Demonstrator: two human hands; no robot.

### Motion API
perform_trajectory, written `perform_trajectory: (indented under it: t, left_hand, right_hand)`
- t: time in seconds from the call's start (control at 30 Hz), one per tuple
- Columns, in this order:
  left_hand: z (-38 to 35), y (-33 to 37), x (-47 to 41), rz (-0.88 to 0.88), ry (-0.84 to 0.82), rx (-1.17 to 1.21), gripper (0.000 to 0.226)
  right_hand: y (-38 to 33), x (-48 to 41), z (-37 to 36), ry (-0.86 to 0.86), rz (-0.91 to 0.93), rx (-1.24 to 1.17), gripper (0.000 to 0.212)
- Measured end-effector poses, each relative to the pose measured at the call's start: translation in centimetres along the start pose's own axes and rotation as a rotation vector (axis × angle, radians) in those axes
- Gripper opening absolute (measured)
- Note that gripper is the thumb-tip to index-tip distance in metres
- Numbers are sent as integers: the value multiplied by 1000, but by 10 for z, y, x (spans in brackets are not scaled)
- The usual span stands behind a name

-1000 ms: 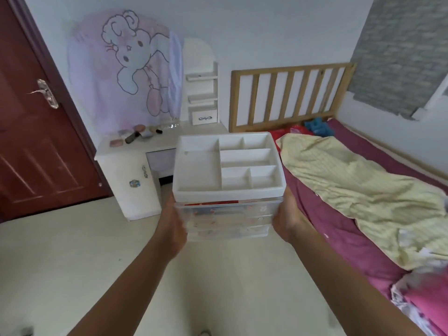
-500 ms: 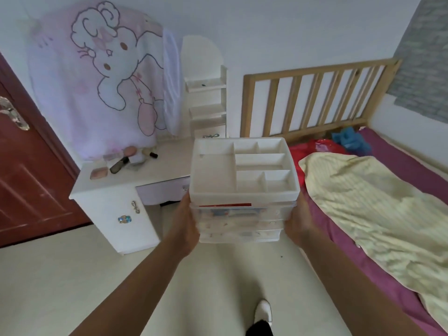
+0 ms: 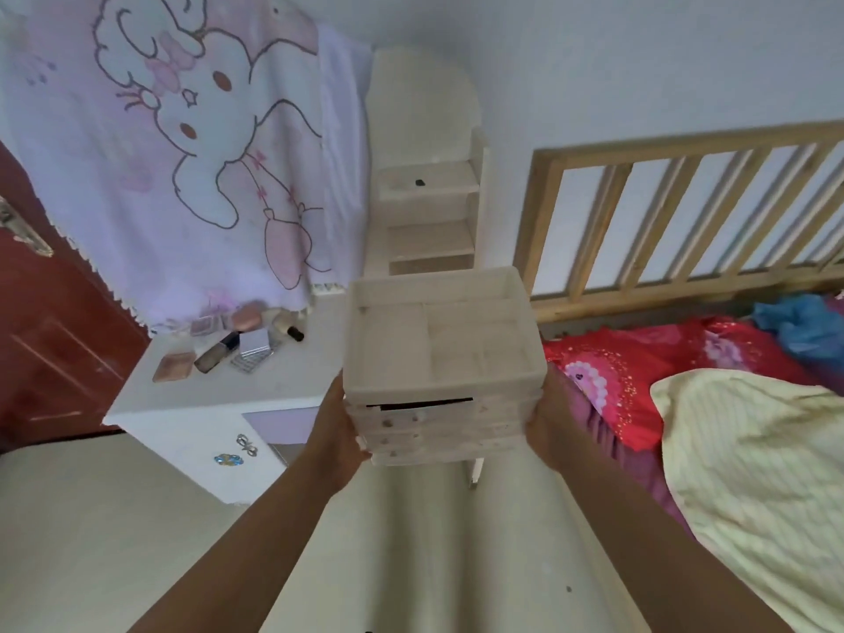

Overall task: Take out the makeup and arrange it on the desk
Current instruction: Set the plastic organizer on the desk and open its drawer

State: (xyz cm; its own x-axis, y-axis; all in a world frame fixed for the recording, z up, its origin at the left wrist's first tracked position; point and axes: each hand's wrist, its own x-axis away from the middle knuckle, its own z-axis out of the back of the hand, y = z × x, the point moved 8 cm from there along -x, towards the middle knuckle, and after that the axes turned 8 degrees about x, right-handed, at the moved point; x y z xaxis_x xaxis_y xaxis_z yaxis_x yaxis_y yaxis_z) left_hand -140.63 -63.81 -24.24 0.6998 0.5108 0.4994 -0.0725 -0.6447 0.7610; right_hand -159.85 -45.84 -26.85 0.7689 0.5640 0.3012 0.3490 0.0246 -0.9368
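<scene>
Left hand (image 3: 340, 431) and right hand (image 3: 545, 427) grip the drawer organiser (image 3: 440, 358) by its sides; contents blurred

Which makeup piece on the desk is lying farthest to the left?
The flat, peach-coloured square compact, at the front-left corner of the group beside the dark tube. Every other piece lies further right or further back.

The drawer organiser (image 3: 440, 354) is plastic: a matt white top tray over translucent drawers. The desk (image 3: 292, 381) is smooth, white-painted board. The bed rail (image 3: 685, 143) is bare pale wood. The hanging blanket (image 3: 182, 153) is soft, fleecy cloth. The door (image 3: 55, 335) is glossy red-brown wood, and its handle (image 3: 23, 230) is metal.
</scene>
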Motion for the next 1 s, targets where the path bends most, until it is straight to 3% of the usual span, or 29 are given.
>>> perform_trajectory:
  t: [0.23, 0.53, 0.8, 1.0]
  left_hand:
    - [15, 14, -133, 136, -35, -10, 54]
    - [4, 41, -265, 280, 5, 11, 51]
    - [-9, 32, -333, 167, 13, -7, 40]
    - [-10, 29, -358, 81, 45, -27, 33]
  right_hand:
    - [26, -118, -20, 55, -135, 14, 50]
    - [40, -234, -16, 246, -290, 21, 38]
    - [60, -302, 13, 387, -315, -117, 36]
    - [59, -330, 19, 326, -309, -44, 33]
